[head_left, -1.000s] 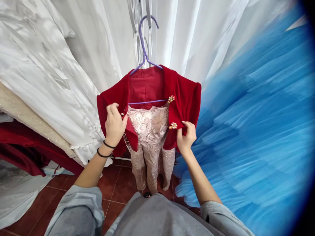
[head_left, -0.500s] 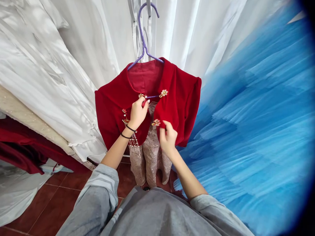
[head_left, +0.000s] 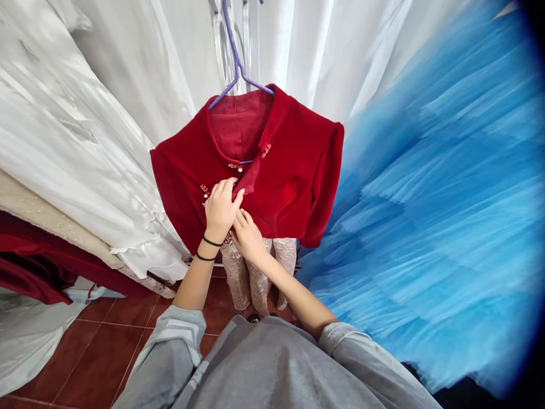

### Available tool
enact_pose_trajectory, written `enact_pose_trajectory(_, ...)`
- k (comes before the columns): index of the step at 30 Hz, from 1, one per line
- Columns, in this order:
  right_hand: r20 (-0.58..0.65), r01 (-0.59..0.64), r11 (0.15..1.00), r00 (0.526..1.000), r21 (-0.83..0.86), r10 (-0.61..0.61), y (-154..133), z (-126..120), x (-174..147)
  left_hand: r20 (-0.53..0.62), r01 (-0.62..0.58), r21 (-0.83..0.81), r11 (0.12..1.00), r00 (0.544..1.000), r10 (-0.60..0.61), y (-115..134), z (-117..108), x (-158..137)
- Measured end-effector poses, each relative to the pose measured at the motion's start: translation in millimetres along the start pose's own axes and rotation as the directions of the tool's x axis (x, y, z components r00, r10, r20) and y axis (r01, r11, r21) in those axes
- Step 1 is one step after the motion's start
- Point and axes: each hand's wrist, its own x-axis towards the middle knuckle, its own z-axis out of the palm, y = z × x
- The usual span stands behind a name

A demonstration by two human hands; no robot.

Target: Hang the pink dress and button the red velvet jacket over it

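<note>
A short red velvet jacket (head_left: 298, 176) hangs from a purple hanger (head_left: 237, 65) in front of me. My left hand (head_left: 219, 211) grips its left front edge, thumb and fingers closed on the cloth. Just below and to the right, my right hand (head_left: 249, 237) is closed at the other front panel, drawn across to meet the left one. Both hands hide the spot where the edges meet. One jewelled clasp (head_left: 266, 150) sits on the right collar edge, tilted. A second jewelled clasp (head_left: 234, 167) shows on the left edge, above my left hand. Part of a beaded ornament (head_left: 204, 188) peeks out beside that hand.
Blue ruffled tulle (head_left: 426, 227) fills the right side. White gowns (head_left: 106, 142) hang at the left, with dark red cloth (head_left: 38, 261) below them. Beneath the jacket hangs pale shiny patterned fabric (head_left: 283, 261), over a red tiled floor (head_left: 97, 352).
My right hand has moved left and down, bringing the right panel across to the left one. My left hand has shifted lower and left. The right collar edge now folds over, its clasp turned.
</note>
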Motion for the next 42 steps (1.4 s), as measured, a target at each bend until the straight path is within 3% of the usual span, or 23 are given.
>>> enact_pose_trajectory(5, 0.073, 0.014, 1.000, 0.997, -0.001, -0.014, 3.0, 11.8, -11.4, 0.034, -0.256, 0.098, 0.962, 0.967, 0.253, 8.4, 16.1, -7.8)
enact_pose_trajectory(9, 0.008, 0.031, 0.994, 0.999, 0.108, -0.032, 5.1, 12.0, -25.4, 0.018, -0.266, 0.010, 0.964, 0.964, 0.266, -1.0, 28.8, -8.5)
enact_pose_trajectory(11, -0.092, -0.086, 0.949, 0.989, 0.303, 0.119, 11.2, 14.3, -47.0, -0.079, -0.218, -0.140, 0.966, 0.975, 0.209, -10.6, 32.5, -8.0)
enact_pose_trajectory(12, -0.145, -0.171, 0.892, 0.957, 0.418, 0.252, 17.7, 16.5, -60.2, -0.137, -0.183, -0.223, 0.958, 0.978, 0.155, -15.3, 32.9, -7.3)
enact_pose_trajectory(13, -0.187, -0.257, 0.808, 0.894, 0.530, 0.407, 27.1, 18.9, -73.4, -0.186, -0.139, -0.308, 0.941, 0.979, 0.083, -19.3, 32.3, -6.1)
enact_pose_trajectory(15, -0.212, -0.368, 0.615, 0.713, 0.698, 0.668, 54.8, 21.6, -94.8, -0.228, -0.038, -0.481, 0.876, 0.970, -0.084, -25.0, 28.0, -1.7)
enact_pose_trajectory(16, -0.196, -0.392, 0.537, 0.642, 0.747, 0.741, 71.9, 20.6, -101.4, -0.217, 0.019, -0.567, 0.824, 0.961, -0.171, -26.7, 24.7, 1.6)
enact_pose_trajectory(17, -0.163, -0.399, 0.473, 0.604, 0.785, 0.780, 90.1, 17.6, -104.9, -0.185, 0.075, -0.650, 0.757, 0.950, -0.252, -27.7, 20.8, 5.4)
enact_pose_trajectory(18, -0.114, -0.393, 0.408, 0.591, 0.824, 0.799, 108.0, 12.8, -105.7, -0.134, 0.124, -0.723, 0.680, 0.940, -0.314, -28.3, 16.5, 9.5)
enact_pose_trajectory(20, -0.015, -0.365, 0.305, 0.620, 0.880, 0.785, 138.9, 0.2, -103.1, -0.023, 0.192, -0.819, 0.540, 0.930, -0.366, -29.1, 7.8, 17.0)
enact_pose_trajectory(22, 0.052, -0.321, 0.213, 0.652, 0.923, 0.756, 158.3, -9.7, -100.7, 0.049, 0.222, -0.857, 0.466, 0.934, -0.354, -30.7, -0.3, 21.8)
enact_pose_trajectory(24, 0.093, -0.243, 0.092, 0.652, 0.966, 0.752, 165.9, -10.9, -103.1, 0.047, 0.211, -0.860, 0.464, 0.939, -0.340, -34.2, -6.5, 23.4)
enact_pose_trajectory(27, 0.167, -0.145, -0.100, 0.597, 0.984, 0.785, 165.4, 3.3, -113.6, 0.019, 0.215, -0.834, 0.507, 0.932, -0.363, -42.5, -9.3, 23.5)
enact_pose_trajectory(29, 0.207, -0.138, -0.156, 0.560, 0.978, 0.802, 164.5, 15.3, -119.6, 0.028, 0.257, -0.809, 0.528, 0.915, -0.403, -47.7, -6.8, 24.4)
enact_pose_trajectory(34, 0.204, -0.203, -0.113, 0.519, 0.973, 0.830, 166.0, 24.0, -120.2, 0.016, 0.286, -0.790, 0.542, 0.894, -0.448, -51.4, 3.4, 28.7)
enact_pose_trajectory(38, 0.140, -0.307, 0.024, 0.500, 0.951, 0.855, 161.6, 14.0, -120.2, -0.022, 0.246, -0.786, 0.567, 0.906, -0.423, -51.3, 8.8, 22.8)
enact_pose_trajectory(40, 0.053, -0.360, 0.134, 0.466, 0.923, 0.883, 156.3, 3.5, -119.8, -0.131, 0.151, -0.768, 0.622, 0.914, -0.384, -52.9, 11.6, 12.0)
enact_pose_trajectory(42, -0.103, -0.384, 0.269, 0.401, 0.883, 0.910, 145.8, -11.5, -113.1, -0.309, -0.006, -0.716, 0.698, 0.899, -0.310, -55.1, 16.4, -2.5)
